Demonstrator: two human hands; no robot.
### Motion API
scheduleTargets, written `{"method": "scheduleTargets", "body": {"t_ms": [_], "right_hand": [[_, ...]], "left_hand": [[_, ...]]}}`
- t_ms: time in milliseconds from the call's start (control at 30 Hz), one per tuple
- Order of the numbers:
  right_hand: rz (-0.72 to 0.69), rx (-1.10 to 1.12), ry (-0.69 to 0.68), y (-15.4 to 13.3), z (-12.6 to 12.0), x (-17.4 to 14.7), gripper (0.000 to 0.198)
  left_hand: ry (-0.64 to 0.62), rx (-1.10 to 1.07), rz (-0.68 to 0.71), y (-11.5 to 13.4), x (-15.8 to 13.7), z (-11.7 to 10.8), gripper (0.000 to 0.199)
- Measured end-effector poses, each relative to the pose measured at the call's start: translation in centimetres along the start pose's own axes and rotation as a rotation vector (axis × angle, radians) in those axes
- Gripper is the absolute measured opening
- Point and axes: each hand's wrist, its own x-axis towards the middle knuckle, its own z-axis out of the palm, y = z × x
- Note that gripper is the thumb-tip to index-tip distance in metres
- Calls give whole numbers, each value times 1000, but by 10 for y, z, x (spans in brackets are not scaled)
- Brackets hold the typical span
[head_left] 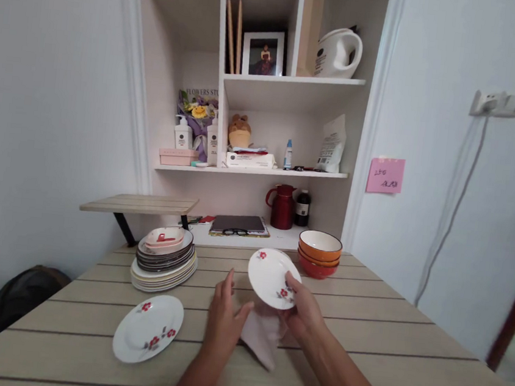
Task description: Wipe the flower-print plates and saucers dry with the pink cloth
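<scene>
A white plate with red flowers (269, 277) is tilted up above the table, its right edge pinched in my right hand (303, 305). My thumb lies on the plate's face, while the other fingers are mostly hidden behind it. Below the plate hangs a pale pinkish cloth (261, 335); whether my right hand also grips it, I cannot tell. My left hand (227, 309) is just left of the plate and cloth, fingers apart and nothing held. Another flowered plate (149, 329) lies flat on the table to the left of that hand.
A stack of plates (163, 274) topped with small dishes (164, 238) stands at the left. Several orange and red bowls (319, 255) are stacked at the back right. Behind the slatted table (383, 353) are a red jug (282, 208), a dark bottle (302, 209) and a laptop (238, 223).
</scene>
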Motion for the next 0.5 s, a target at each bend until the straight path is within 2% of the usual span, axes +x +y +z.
{"method": "scheduleTargets", "body": {"t_ms": [67, 133, 267, 333, 400, 500], "right_hand": [[-15, 14, 50, -7, -5, 5, 28], [-27, 21, 78, -11, -8, 9, 29], [-31, 12, 81, -10, -11, 12, 29], [-29, -3, 62, -6, -10, 11, 30], [-34, -18, 35, -2, -9, 10, 32], [-63, -37, -6, 1, -8, 7, 35]], "left_hand": [[47, 65, -21, 2, 3, -4, 61], [38, 115, -46, 4, 3, -7, 59], [-157, 198, -119, 11, -6, -6, 61], [-234, 206, -95, 12, -11, -3, 52], [-195, 161, -97, 12, -13, -1, 36], [-45, 93, -205, 5, -5, -6, 22]]}}
